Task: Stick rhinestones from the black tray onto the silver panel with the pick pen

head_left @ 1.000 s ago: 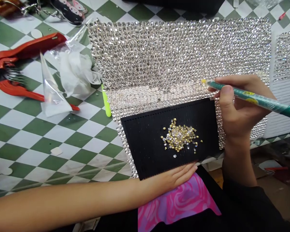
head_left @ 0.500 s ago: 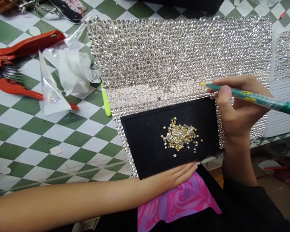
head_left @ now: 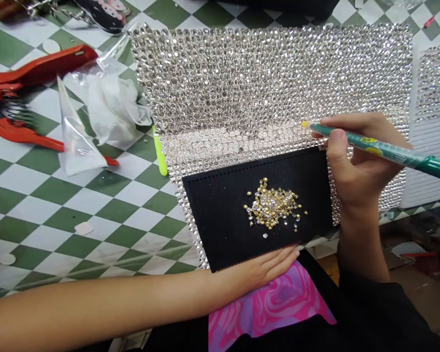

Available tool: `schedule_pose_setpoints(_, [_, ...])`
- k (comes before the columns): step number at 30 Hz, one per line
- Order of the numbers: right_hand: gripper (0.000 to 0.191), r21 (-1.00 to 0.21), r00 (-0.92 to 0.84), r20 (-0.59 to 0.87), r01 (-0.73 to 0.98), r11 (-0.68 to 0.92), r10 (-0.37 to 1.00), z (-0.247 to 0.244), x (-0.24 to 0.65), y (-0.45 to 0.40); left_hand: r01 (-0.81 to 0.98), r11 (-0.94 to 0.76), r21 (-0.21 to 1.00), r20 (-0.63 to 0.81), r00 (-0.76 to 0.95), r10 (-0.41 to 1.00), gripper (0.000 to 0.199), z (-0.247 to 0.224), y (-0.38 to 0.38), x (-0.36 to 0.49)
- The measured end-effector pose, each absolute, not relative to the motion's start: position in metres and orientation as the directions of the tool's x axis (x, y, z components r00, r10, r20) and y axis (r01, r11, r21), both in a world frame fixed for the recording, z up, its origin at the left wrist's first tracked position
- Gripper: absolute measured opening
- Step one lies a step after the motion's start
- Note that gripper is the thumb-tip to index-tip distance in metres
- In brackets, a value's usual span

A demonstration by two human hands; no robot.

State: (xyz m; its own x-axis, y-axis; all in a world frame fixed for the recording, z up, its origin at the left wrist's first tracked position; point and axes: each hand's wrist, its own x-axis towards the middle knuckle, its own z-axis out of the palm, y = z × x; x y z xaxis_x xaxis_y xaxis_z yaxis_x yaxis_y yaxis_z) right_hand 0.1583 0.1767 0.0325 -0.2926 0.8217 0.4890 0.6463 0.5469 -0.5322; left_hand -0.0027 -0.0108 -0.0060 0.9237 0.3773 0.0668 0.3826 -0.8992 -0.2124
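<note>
My right hand (head_left: 363,156) pinches a green pen-like stick (head_left: 385,149) with a yellow tip. That tip points left, at a pale band of the rhinestone sheet (head_left: 271,78); whether it touches cannot be told. Over the sheet's lower part lies a black ridged tray (head_left: 223,210), bearing a loose pile of gold-backed rhinestones (head_left: 273,205). My left hand (head_left: 267,269) rests flat along the tray's near edge, fingers stretched out and holding nothing. Beneath it is a pink and purple swirled cloth (head_left: 271,313).
Red-handled pliers (head_left: 25,137) lie at the left beside a crumpled clear plastic bag (head_left: 110,107). A yellow-green stick (head_left: 160,154) pokes out from under the sheet's left edge. A ridged white panel (head_left: 430,156), partly covered in rhinestones, lies at the right. The tabletop (head_left: 113,210) is green and white checked.
The green stick's tip has shifted slightly left and up along the pale band, with my right hand moving along. My left hand, the tray and the pile look the same.
</note>
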Motion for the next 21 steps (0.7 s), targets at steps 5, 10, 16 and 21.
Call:
schedule_pose_setpoints(5, [0.013,-0.537,-0.275,0.519,0.632,0.559,0.809,0.033,0.158,0.177,0.412,-0.896,-0.167,0.096,0.911,0.401,0.058,-0.007,-0.011,-0.003])
schedule_pose_setpoints(10, [0.014,-0.515,-0.325,0.489,0.642,0.569,0.81,0.034,0.159,0.177,0.399,-0.899,-0.183,0.086,0.917,0.39,0.059,-0.008,-0.013,-0.002])
schedule_pose_setpoints(16, [0.015,-0.606,-0.219,0.526,0.581,0.543,0.822,0.031,0.157,0.179,0.389,-0.896,-0.215,0.073,0.921,0.382,0.061,-0.011,-0.014,-0.001])
schedule_pose_setpoints(21, [0.015,-0.646,-0.152,0.571,0.523,0.556,0.807,0.046,0.158,0.17,0.343,-0.9,-0.268,0.028,0.937,0.349,0.061,-0.002,-0.006,-0.004])
